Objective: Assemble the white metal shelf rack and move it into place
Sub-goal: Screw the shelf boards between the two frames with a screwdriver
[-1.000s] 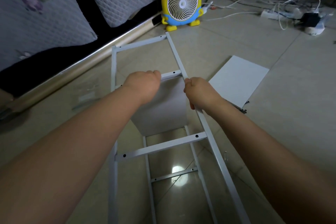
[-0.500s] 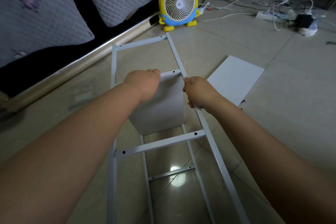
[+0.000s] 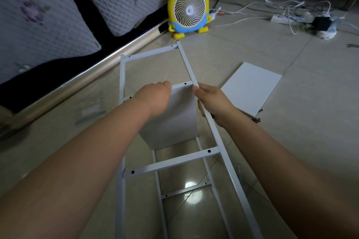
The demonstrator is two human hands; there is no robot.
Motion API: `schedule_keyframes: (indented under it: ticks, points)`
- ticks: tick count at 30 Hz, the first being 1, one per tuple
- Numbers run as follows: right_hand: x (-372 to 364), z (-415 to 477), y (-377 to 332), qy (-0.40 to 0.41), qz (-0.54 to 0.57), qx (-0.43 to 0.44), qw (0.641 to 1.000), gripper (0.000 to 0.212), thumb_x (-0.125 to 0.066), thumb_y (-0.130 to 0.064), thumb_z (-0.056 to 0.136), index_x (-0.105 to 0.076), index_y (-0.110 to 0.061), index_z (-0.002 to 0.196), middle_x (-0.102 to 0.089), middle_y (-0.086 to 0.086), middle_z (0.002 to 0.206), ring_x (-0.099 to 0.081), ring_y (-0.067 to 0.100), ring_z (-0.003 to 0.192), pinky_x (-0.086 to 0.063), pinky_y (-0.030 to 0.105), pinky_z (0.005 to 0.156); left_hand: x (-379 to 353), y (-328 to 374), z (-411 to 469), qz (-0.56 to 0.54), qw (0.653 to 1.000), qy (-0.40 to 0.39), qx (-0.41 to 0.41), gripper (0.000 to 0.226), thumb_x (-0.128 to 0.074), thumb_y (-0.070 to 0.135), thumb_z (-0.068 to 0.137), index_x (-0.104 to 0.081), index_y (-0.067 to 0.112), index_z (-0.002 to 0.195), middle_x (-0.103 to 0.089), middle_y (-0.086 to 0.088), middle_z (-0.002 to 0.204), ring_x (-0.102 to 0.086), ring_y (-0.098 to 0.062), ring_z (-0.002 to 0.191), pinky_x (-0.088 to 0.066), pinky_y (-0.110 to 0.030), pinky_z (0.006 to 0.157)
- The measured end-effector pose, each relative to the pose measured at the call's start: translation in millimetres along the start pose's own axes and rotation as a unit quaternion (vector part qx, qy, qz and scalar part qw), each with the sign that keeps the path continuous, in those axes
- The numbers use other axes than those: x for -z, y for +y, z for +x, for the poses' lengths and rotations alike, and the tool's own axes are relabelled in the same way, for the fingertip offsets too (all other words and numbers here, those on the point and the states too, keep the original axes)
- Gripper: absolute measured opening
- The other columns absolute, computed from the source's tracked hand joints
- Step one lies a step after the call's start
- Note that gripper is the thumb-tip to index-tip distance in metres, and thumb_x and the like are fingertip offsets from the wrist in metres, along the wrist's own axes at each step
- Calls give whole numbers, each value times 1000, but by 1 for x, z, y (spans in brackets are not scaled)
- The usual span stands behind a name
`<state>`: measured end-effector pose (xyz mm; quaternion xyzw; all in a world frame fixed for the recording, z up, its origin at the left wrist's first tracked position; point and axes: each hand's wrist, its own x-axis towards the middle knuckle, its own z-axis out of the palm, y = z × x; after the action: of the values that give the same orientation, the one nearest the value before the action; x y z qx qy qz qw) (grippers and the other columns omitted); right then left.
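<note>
Looking down at a white rack (image 3: 171,162) lying on the floor (image 3: 291,126), long axis running straight away from the body toward a yellow fan (image 3: 188,8). Grips the right rail with the right hand (image 3: 213,103), fingers wrapped round it. Curls the left hand (image 3: 153,99) over the rack's cross-bar, above a white panel (image 3: 174,120) standing inside the frame; fingertips hidden. Hands level, equally near. Spare panel (image 3: 250,87) flat just right of the rack.
</note>
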<state>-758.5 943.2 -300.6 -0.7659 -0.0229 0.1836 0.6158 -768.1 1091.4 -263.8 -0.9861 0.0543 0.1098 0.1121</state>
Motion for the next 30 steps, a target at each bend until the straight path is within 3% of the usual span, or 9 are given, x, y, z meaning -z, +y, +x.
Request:
schedule_keyframes:
  ticks: [4,7,12,16,19,23,30]
  points:
    - [-1,1,-2,-9,-6,4,1000,23,-36,-26,99,-59,-23,102,-43,3,59,-41,12,44,-35,20,44,-5,-3,-2,-8,1000,20,1,27,-35,-5,87,-40,-3,114,-51,-23,117,-52,-37,104,-31,-33,71]
    - [-3,3,-5,-14,-41,7,999,21,-35,-28,99,-55,-26,96,-42,5,63,-38,15,50,-32,27,50,-9,-4,-3,-1,999,38,10,29,-37,-4,86,-41,-2,115,-52,-22,117,-52,-36,104,-37,-36,76]
    - [-2,5,-7,-11,-88,10,996,24,-32,-29,99,-56,-21,100,-39,1,60,-34,13,49,-28,23,45,-15,-5,-1,6,999,52,15,30,-38,-3,86,-40,-2,116,-51,-21,117,-53,-36,105,-39,-37,78]
    - [-6,7,-5,-3,-48,9,999,31,-32,-25,99,-57,-9,108,-43,4,65,-37,14,52,-31,24,49,-15,-6,-2,-16,998,51,16,29,-38,-5,85,-41,-3,114,-51,-22,115,-51,-36,103,-35,-36,75]
    - [-13,5,-2,4,-34,3,999,26,-31,-23,100,-54,-13,100,-44,0,62,-40,12,53,-33,22,50,-17,-8,-5,-30,999,41,18,30,-41,-5,84,-42,-1,113,-51,-21,114,-50,-35,103,-35,-36,77]
    - [-13,-2,-9,-13,-43,-27,999,28,-30,-24,100,-55,-16,108,-44,-3,64,-41,9,55,-34,16,46,-16,-10,-10,-57,998,16,12,31,-42,-6,85,-42,1,115,-50,-19,114,-50,-32,102,-35,-33,77]
    - [-18,9,-13,-2,-98,-13,995,35,-28,-22,100,-56,-3,111,-47,3,69,-44,14,57,-35,22,50,-16,-18,1,-22,999,27,4,32,-42,-6,83,-42,2,114,-51,-18,117,-50,-32,107,-37,-34,85]
